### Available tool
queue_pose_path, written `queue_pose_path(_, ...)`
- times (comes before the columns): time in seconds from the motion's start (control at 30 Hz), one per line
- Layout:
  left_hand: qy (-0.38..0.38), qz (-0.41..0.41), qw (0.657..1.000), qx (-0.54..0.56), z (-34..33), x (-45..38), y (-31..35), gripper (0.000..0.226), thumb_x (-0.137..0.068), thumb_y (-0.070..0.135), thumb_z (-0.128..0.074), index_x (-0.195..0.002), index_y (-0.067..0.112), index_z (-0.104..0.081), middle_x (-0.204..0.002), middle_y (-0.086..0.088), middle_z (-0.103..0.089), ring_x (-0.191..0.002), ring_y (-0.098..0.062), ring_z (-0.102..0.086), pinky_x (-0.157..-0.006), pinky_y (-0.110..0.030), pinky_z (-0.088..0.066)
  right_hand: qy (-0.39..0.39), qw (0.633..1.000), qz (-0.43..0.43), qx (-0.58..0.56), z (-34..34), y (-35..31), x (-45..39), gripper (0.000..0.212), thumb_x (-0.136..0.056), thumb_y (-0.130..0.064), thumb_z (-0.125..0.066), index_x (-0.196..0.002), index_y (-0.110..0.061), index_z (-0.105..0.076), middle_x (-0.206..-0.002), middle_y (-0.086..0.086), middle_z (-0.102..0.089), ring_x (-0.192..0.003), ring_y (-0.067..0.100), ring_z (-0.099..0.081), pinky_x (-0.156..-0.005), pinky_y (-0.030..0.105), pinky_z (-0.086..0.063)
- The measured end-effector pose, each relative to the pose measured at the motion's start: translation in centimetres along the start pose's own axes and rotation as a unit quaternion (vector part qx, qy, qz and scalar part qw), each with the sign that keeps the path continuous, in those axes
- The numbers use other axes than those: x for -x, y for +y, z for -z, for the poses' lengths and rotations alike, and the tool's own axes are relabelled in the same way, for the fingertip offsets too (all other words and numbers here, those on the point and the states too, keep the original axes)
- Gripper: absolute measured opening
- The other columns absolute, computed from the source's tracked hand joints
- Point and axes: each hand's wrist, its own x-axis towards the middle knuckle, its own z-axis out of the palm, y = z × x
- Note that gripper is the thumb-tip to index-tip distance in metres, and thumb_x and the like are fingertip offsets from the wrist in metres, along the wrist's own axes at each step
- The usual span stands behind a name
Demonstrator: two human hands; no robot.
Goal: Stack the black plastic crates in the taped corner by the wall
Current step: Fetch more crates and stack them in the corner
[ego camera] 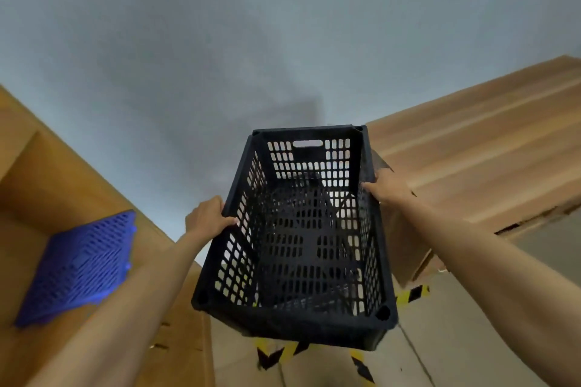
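A black perforated plastic crate [298, 245] hangs in the air in front of me, open side up, over the floor by the pale wall. My left hand [206, 217] grips its left rim, fingers curled over the edge. My right hand [388, 187] grips the right rim. Through the crate's holes I see dark shapes below, too unclear to name. Yellow-and-black hazard tape [412, 294] marks the floor under and beside the crate.
A tall cardboard box [47, 185] stands at the left with a blue perforated panel [78, 267] lying on it. Stacked cardboard boxes [490, 141] fill the right side. The grey wall [220, 56] rises straight ahead. Pale floor shows at the bottom right.
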Motion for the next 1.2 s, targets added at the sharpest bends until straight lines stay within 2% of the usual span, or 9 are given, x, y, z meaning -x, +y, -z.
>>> queue_pose_path(0.23,-0.049,0.057,0.997,-0.029,-4.5,-3.2,-2.8,0.036,-0.086,0.047,-0.067,-0.097,0.017,-0.05,-0.093,0.0,-0.061,-0.082,-0.019,-0.058,-0.064,-0.03,-0.041,-0.108,0.989,-0.014,0.102,-3.6,-3.0,-5.3,0.033,-0.085,-0.022,-0.074,-0.073,-0.013,-0.044,-0.083,0.011,-0.06,-0.074,0.024,-0.059,-0.064,0.034,-0.046)
queue_pose_path(0.37,-0.038,0.1,0.994,-0.015,-6.5,-5.5,-3.0,0.032,-0.089,0.042,-0.066,-0.094,0.016,-0.048,-0.09,0.0,-0.06,-0.078,-0.019,-0.056,-0.063,-0.029,-0.041,-0.137,0.982,0.004,0.128,-4.6,-4.3,-9.5,0.038,-0.085,-0.023,-0.074,-0.071,-0.013,-0.039,-0.073,0.005,-0.054,-0.062,0.015,-0.051,-0.052,0.028,-0.037)
queue_pose_path(0.47,-0.028,0.134,0.991,0.004,-7.0,-7.8,-2.7,0.03,-0.089,0.04,-0.067,-0.095,0.016,-0.049,-0.089,-0.001,-0.06,-0.079,-0.02,-0.059,-0.066,-0.032,-0.048,-0.151,0.978,0.023,0.142,-4.8,-5.9,-13.4,0.04,-0.084,-0.026,-0.075,-0.072,-0.014,-0.039,-0.071,0.004,-0.053,-0.065,0.017,-0.052,-0.055,0.03,-0.038)
queue_pose_path(0.67,-0.042,0.158,0.986,0.03,-7.3,-11.9,-1.2,0.033,-0.087,0.037,-0.07,-0.094,0.014,-0.046,-0.09,-0.004,-0.062,-0.076,-0.02,-0.057,-0.063,-0.03,-0.045,-0.163,0.97,0.056,0.172,-4.6,-8.0,-19.8,0.038,-0.084,-0.028,-0.074,-0.098,-0.01,-0.043,-0.09,0.007,-0.054,-0.085,0.024,-0.054,-0.071,0.034,-0.044)
queue_pose_path(0.83,-0.086,0.153,0.984,0.043,-8.8,-14.2,0.6,0.034,-0.089,0.028,-0.067,-0.104,0.013,-0.04,-0.097,-0.008,-0.065,-0.084,-0.026,-0.065,-0.075,-0.042,-0.057,-0.182,0.965,0.05,0.183,-4.7,-6.7,-23.4,0.041,-0.084,-0.032,-0.073,-0.102,-0.01,-0.043,-0.1,0.01,-0.058,-0.089,0.026,-0.058,-0.077,0.04,-0.051)
queue_pose_path(0.93,-0.155,0.155,0.976,0.001,-7.7,-15.4,1.4,0.046,-0.091,0.026,-0.064,-0.122,0.009,-0.036,-0.107,-0.01,-0.065,-0.093,-0.028,-0.065,-0.081,-0.04,-0.055,-0.218,0.956,0.043,0.191,-4.3,-7.2,-24.4,0.043,-0.084,-0.028,-0.074,-0.108,-0.007,-0.044,-0.085,0.005,-0.054,-0.074,0.018,-0.054,-0.075,0.035,-0.048)
queue_pose_path(1.03,-0.172,0.166,0.971,-0.023,-7.7,-15.6,1.9,0.05,-0.094,0.023,-0.059,-0.13,0.006,-0.029,-0.097,-0.009,-0.062,-0.087,-0.026,-0.064,-0.078,-0.038,-0.055,-0.225,0.954,0.034,0.198,-4.5,-7.4,-24.7,0.046,-0.086,-0.025,-0.072,-0.115,-0.005,-0.043,-0.08,0.004,-0.051,-0.065,0.014,-0.049,-0.072,0.033,-0.044)
queue_pose_path(1.1,-0.178,0.174,0.968,-0.019,-7.8,-15.3,2.0,0.053,-0.096,0.021,-0.054,-0.136,0.004,-0.023,-0.092,-0.008,-0.059,-0.08,-0.025,-0.062,-0.073,-0.036,-0.053,-0.229,0.948,0.037,0.22,-4.7,-7.6,-24.4,0.052,-0.088,-0.027,-0.069,-0.124,-0.002,-0.04,-0.096,0.011,-0.058,-0.072,0.018,-0.053,-0.074,0.034,-0.045)
queue_pose_path(1.2,-0.184,0.175,0.967,-0.016,-8.1,-14.6,1.8,0.06,-0.098,0.019,-0.049,-0.143,0.001,-0.014,-0.092,-0.008,-0.06,-0.071,-0.021,-0.056,-0.066,-0.033,-0.046,-0.227,0.943,0.042,0.24,-5.0,-7.6,-23.5,0.062,-0.091,-0.029,-0.065,-0.134,0.001,-0.033,-0.121,0.02,-0.058,-0.1,0.03,-0.059,-0.085,0.038,-0.049)
